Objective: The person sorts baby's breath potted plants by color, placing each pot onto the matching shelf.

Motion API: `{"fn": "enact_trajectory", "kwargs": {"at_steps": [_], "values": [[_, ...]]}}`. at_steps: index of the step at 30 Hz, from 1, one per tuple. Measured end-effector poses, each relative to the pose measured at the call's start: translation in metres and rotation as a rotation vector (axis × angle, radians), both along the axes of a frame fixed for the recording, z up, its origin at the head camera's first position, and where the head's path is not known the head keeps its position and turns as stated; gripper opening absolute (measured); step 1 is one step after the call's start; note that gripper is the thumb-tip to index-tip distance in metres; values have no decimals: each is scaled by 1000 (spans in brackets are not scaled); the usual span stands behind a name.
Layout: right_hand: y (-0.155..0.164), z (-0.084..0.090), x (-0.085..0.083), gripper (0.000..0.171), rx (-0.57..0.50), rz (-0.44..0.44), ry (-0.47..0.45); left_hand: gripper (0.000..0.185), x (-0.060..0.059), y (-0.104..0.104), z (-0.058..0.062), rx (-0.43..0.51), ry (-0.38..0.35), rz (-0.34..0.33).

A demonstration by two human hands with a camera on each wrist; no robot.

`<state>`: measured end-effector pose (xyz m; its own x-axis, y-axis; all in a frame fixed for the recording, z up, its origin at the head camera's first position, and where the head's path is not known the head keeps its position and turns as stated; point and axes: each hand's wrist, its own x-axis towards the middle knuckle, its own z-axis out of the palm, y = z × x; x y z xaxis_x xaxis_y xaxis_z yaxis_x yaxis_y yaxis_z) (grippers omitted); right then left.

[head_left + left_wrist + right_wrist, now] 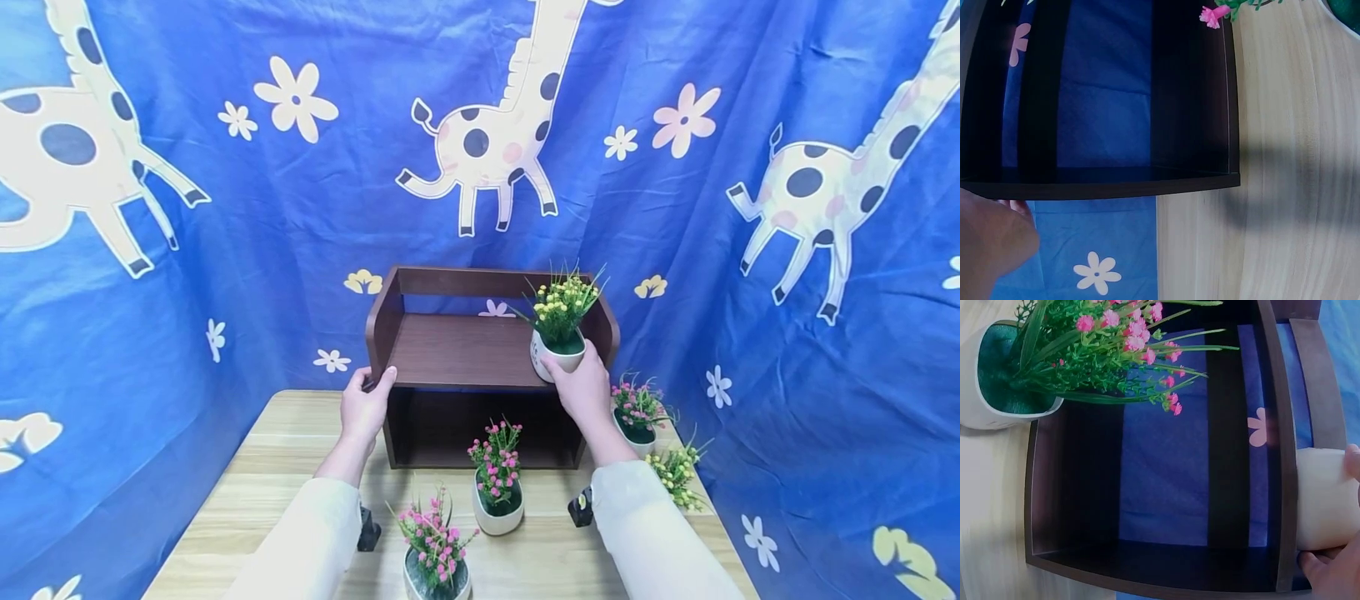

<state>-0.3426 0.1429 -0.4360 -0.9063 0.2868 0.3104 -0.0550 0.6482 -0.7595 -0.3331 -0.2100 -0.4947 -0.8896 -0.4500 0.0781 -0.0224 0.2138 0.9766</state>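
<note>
A dark brown two-tier wooden shelf (pixel 457 346) stands at the back of the table. My left hand (pixel 363 406) grips its left side panel, thumb at the front edge; in the left wrist view that hand (pixel 999 240) is partly out of frame beside the panel. At the right end of the upper tier, my right hand (pixel 585 390) holds a potted plant (pixel 562 310) with yellow flowers by its white pot. The right wrist view has this pot (pixel 1324 500) right at the upper board, thumb and fingers on either side. The lower tier (pixel 480 425) is dark inside.
A pink-flowered potted plant (pixel 497 508) stands before the shelf, another pink one (pixel 437 562) nearer me. Right of the shelf are a third pink plant (pixel 637 417) and a yellow one (pixel 677 475), partly behind my sleeve. A blue giraffe-print curtain (pixel 337 208) surrounds the wooden table (pixel 247 492).
</note>
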Motion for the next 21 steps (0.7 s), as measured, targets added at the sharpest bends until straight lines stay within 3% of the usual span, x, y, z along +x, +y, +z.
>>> {"fn": "enact_trajectory", "kwargs": {"at_steps": [5, 11, 21], "values": [[-3, 1, -8, 92, 3, -4, -4, 46, 1, 0, 1, -1, 0, -1], [-6, -1, -19, 86, 18, -12, -2, 46, 3, 0, 1, 3, 1, 1], [-11, -4, -21, 91, 20, -57, 17, 48, 3, -1, 1, 1, -12, -12]]}}
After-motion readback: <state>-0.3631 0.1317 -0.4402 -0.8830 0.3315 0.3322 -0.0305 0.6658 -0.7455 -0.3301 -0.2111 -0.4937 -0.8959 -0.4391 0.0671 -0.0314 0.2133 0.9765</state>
